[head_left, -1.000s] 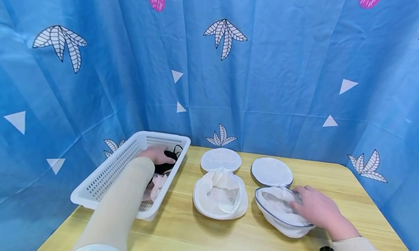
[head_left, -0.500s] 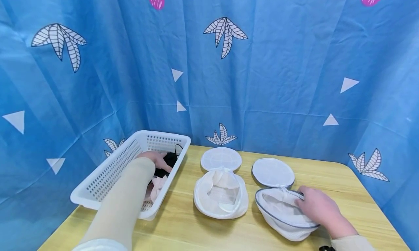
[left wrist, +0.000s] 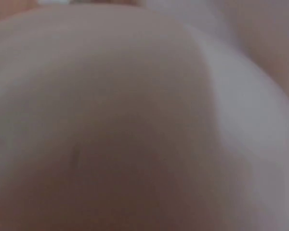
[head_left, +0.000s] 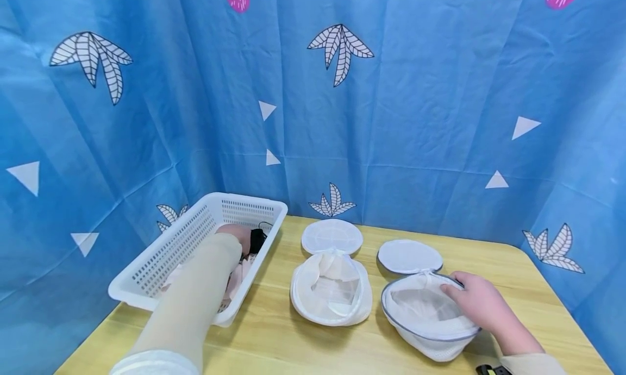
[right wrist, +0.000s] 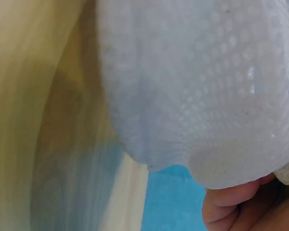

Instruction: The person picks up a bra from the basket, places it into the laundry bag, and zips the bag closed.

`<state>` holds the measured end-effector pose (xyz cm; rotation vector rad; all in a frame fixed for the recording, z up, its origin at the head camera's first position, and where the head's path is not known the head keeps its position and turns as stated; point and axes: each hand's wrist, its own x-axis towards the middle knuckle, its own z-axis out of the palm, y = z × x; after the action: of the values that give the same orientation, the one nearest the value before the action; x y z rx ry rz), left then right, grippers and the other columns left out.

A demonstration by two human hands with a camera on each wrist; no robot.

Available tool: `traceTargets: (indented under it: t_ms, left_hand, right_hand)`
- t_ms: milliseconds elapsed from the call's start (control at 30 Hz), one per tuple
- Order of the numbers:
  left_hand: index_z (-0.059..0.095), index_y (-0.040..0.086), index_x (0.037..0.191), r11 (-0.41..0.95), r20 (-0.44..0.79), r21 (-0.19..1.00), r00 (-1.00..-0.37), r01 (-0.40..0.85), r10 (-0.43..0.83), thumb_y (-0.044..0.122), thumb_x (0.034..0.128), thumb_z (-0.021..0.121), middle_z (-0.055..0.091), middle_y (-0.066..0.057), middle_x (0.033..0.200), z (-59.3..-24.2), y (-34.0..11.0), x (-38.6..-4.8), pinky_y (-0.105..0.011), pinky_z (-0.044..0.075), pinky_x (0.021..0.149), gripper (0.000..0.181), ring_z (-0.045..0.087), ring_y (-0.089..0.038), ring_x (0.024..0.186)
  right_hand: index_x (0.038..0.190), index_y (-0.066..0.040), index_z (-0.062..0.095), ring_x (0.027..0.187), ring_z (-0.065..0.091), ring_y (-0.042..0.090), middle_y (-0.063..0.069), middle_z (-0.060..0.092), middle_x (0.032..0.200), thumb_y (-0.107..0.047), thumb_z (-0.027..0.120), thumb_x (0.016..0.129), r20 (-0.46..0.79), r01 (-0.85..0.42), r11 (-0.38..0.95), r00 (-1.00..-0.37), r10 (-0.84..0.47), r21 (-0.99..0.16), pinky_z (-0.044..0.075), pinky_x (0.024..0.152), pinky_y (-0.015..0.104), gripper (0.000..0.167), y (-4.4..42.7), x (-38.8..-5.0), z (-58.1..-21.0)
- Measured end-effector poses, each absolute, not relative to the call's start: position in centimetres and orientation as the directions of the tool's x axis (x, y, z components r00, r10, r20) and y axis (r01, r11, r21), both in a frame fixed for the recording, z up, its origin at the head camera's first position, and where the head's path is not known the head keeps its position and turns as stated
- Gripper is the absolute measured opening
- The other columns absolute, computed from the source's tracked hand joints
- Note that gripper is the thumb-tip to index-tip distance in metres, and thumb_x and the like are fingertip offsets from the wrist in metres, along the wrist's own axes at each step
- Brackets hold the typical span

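My left hand (head_left: pixel 237 234) is down inside the white plastic basket (head_left: pixel 161 244), beside a black garment (head_left: pixel 257 240) with a thin strap. Its fingers are mostly hidden, so any hold there cannot be made out. Pale pink clothing (head_left: pixel 238 277) lies below the hand. The left wrist view is a blur. At the right, my right hand (head_left: pixel 481 304) pinches the grey-edged rim of a white mesh laundry bag (head_left: pixel 435 345), thumb inside the mouth. In the right wrist view the curled fingers (right wrist: pixel 229 204) meet the mesh edge. The bag's round lid (head_left: pixel 409 256) is folded back.
A second white mesh laundry bag (head_left: pixel 298 304) stands between the basket and the held bag, its lid (head_left: pixel 332 236) laid back. All stand on a wooden table (head_left: pixel 274 348). A blue patterned curtain (head_left: pixel 415 119) encloses the back and sides.
The right hand has pulled the bag's rim outward, and its mouth is wider. The left hand has shifted within the basket; less of the black garment shows and pink clothing lies differently.
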<state>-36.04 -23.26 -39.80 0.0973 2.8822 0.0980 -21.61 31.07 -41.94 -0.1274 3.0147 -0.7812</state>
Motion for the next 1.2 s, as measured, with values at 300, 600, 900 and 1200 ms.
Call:
traceTargets:
  t_ms: [300,600,900,1200]
  left_hand:
    - [0.063,0.002,0.093,0.983,-0.040,0.172,-0.997,0.056,0.064,0.001,0.0879,0.061,0.060,-0.015,0.083,-40.4,-24.9,-37.8,-0.041,0.045,0.064,0.005,0.055,-0.027,0.072]
    - [0.049,-0.003,0.143,0.962,-0.032,0.267,-0.998,0.048,0.058,0.003,0.0961,0.051,0.056,-0.027,0.134,-37.8,-25.3,-38.0,-0.055,0.046,0.098,0.047,0.058,-0.042,0.116]
    - [0.029,-0.004,0.154,0.916,0.011,0.396,-0.998,0.064,0.065,0.014,0.0985,0.050,0.040,-0.032,0.150,-35.7,-25.7,-38.0,-0.059,0.033,0.111,0.063,0.039,-0.049,0.137]
    - [0.044,-0.012,0.141,0.952,-0.095,0.271,-0.980,0.142,0.173,0.015,0.1031,0.048,0.054,-0.030,0.136,-34.6,-26.0,-37.4,-0.056,0.038,0.108,0.047,0.049,-0.046,0.129]
  right_hand:
    - [0.106,-0.008,0.066,0.087,0.059,0.021,0.006,0.066,0.099,-0.042,0.060,0.102,-0.063,-0.026,0.743,-0.994,-0.091,-0.669,0.050,0.072,0.038,0.034,31.0,-21.6,-41.6]
    - [0.139,0.002,0.056,0.123,0.056,0.041,0.026,0.055,0.138,-0.046,0.055,0.104,-0.089,-0.016,0.650,-0.988,-0.128,-0.760,0.052,0.092,0.049,0.060,30.9,-21.5,-40.7]
    - [0.132,-0.001,0.063,0.122,0.055,0.031,0.017,0.061,0.133,-0.039,0.047,0.108,-0.039,-0.040,0.633,-0.993,-0.111,-0.773,0.050,0.089,0.037,0.048,31.0,-21.1,-40.6]
    - [0.130,-0.003,0.064,0.119,0.054,0.027,0.015,0.062,0.132,-0.038,0.045,0.109,-0.013,-0.069,0.620,-0.992,-0.128,-0.782,0.050,0.087,0.033,0.045,31.3,-21.0,-41.4]
